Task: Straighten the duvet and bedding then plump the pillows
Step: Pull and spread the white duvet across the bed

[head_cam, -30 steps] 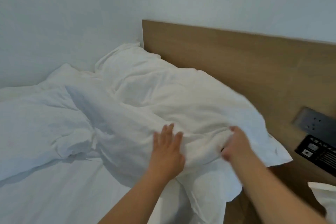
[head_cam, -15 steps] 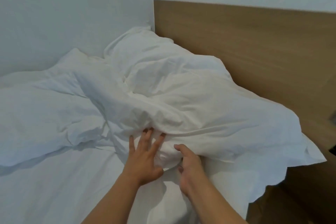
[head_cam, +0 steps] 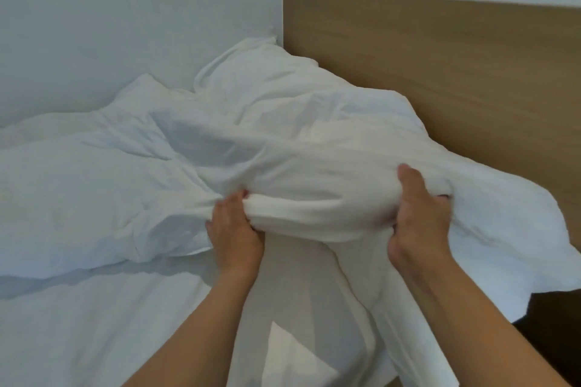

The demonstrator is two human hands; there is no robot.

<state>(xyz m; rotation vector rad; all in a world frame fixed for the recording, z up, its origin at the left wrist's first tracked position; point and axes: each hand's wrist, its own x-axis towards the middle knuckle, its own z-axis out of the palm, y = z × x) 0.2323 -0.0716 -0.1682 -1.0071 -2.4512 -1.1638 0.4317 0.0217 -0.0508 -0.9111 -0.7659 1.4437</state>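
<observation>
White duvet hiding fingertips, pillows

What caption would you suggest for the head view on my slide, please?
Left hand and right hand grip bunched white duvet near the wooden headboard.

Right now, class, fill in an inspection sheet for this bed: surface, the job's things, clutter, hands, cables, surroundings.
Surface: bed sheet, white, bare in the near left part.
Job's things: duvet, white, bunched and creased, heaped toward the headboard; pillow in the far corner, partly under the duvet.
Clutter: nothing seen.
Hands: left hand and right hand each grip a fold of the duvet's near edge.
Cables: nothing seen.
Surroundings: wooden headboard on the right; pale wall behind and to the left.
</observation>
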